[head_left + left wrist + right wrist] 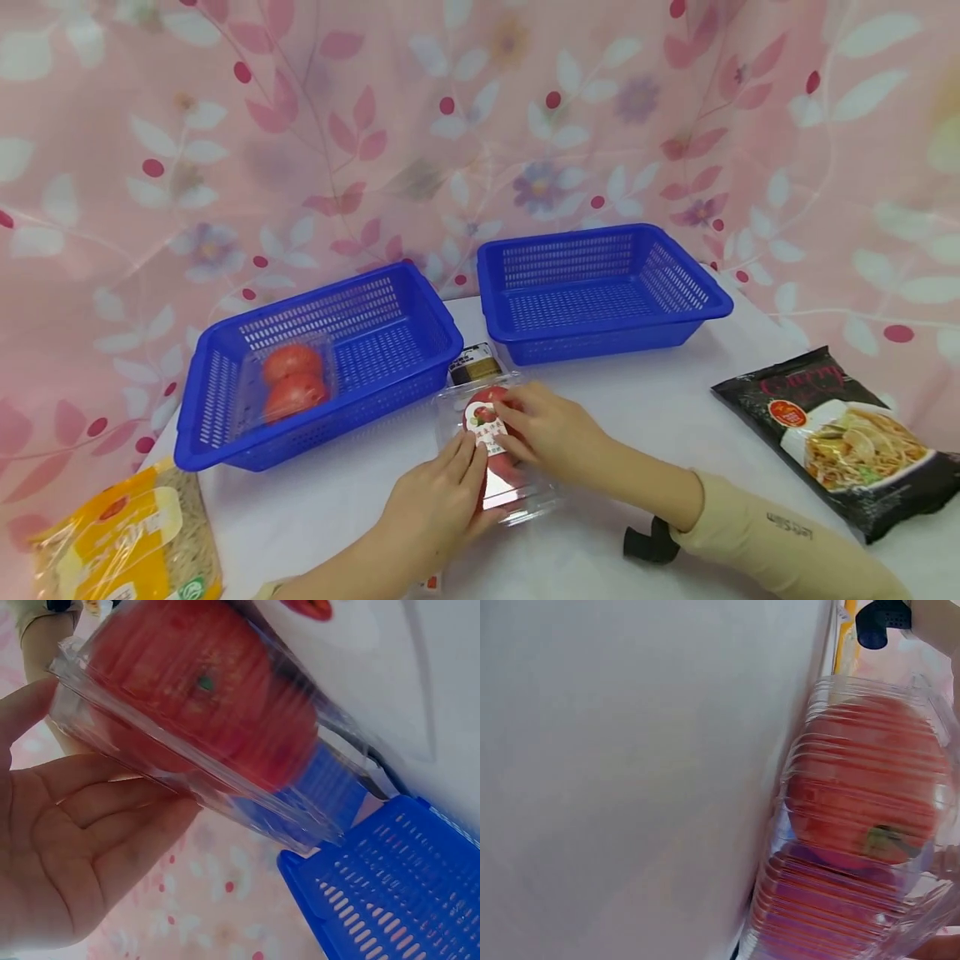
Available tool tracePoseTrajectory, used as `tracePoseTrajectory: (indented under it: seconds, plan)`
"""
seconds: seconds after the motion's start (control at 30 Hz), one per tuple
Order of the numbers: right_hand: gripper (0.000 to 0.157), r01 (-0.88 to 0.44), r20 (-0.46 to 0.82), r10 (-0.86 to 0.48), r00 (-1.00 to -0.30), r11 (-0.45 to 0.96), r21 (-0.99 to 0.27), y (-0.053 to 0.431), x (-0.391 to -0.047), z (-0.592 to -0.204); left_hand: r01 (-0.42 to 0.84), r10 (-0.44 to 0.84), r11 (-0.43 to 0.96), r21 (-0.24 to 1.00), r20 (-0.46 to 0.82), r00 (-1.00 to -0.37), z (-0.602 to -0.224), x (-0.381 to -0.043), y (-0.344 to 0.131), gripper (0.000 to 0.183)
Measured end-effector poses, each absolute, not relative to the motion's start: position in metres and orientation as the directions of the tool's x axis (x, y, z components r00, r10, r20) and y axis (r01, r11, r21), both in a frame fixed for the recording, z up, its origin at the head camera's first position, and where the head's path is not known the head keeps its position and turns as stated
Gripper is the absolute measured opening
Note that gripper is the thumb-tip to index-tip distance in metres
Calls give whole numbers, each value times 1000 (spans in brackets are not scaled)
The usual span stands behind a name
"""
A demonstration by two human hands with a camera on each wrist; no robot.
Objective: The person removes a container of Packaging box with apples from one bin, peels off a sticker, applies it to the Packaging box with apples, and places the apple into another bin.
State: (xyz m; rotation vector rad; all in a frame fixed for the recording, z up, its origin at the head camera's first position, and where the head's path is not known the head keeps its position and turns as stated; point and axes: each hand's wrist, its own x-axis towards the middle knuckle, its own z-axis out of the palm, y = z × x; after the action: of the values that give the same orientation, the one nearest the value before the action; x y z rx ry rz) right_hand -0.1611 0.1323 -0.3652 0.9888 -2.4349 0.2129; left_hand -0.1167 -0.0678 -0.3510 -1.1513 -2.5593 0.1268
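A clear plastic box (pixel 528 504) of red tomatoes (pixel 504 471) lies on the white table in front of me, with a white label (pixel 486 421) showing a tomato picture on its top. My left hand (pixel 438 500) lays its fingers on the label's near left side; in the left wrist view these fingers (pixel 135 802) run straight along the box's edge. From the right, my right hand (pixel 555 433) touches the label's right edge with loosely bent fingers. Only bits of that hand show in the right wrist view, beside the ribbed box wall (pixel 840 825).
A blue basket (pixel 255 454) at the left holds another tomato box (pixel 296 383). A second blue basket (pixel 600 337) stands behind on the right. Between them lies a black-and-gold packet (pixel 476 365). A yellow bag (pixel 127 537) and a black noodle packet (pixel 840 437) flank the work area.
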Motion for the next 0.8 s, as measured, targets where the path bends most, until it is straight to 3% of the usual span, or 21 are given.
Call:
tracePoseTrajectory:
  seconds: [0.23, 0.37, 0.5, 0.63, 0.8]
  plan:
    - [40, -680, 486, -628, -608, 728, 90, 134, -152, -365, 700, 711, 698, -154, 267, -651, -354, -114, -65, 67]
    - [42, -691, 468, -638, -612, 719, 76, 134, -151, -364, 668, 660, 743, -22, 189, -727, -355, -119, -70, 75]
    - [52, -634, 367, -593, -717, 773, 10, 133, -147, -360, 607, 606, 783, 138, 49, -794, -356, -125, -75, 83]
    - [71, -509, 216, -484, -848, 857, -82, 131, -138, -359, 546, 582, 788, 285, -56, -811, -358, -130, -77, 87]
    - [82, -467, 156, -448, -880, 875, -123, 123, -135, -363, 517, 592, 758, 398, -86, -801, -360, -135, -77, 90]
